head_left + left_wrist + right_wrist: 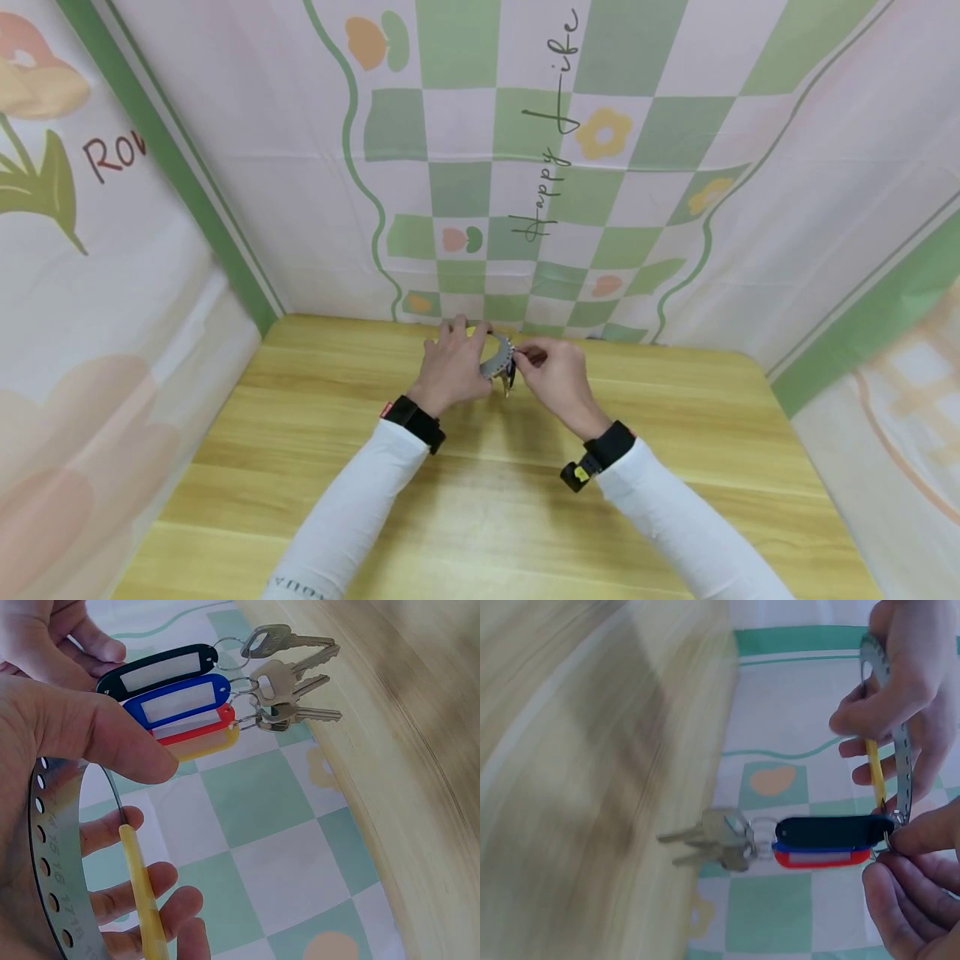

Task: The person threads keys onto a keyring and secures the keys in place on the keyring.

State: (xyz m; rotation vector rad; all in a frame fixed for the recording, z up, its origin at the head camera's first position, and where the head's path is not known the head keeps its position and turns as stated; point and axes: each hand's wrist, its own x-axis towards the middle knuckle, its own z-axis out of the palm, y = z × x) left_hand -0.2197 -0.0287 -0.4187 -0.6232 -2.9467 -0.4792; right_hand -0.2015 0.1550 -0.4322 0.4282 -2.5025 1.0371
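Observation:
My left hand [456, 367] grips a grey metal key ring [498, 360] with numbered holes along its band and a yellow section [141, 892]. At that ring's edge my right hand [557, 379] pinches the small ring end of a dark key tag [829, 831]. In the left wrist view, the dark tag [205, 658], a blue tag [223, 684], a red tag [227, 715] and a yellow tag [231, 738] lie fanned together. Silver keys [279, 681] hang from their split rings. Fingertips partly cover where the tags meet the big ring.
A wood-grain table [480, 517] lies beneath both hands. Behind its far edge hangs a curtain [457, 187] with green checks and flowers; another patterned cloth [150, 333] covers the left side. Both wrists wear black straps [611, 446].

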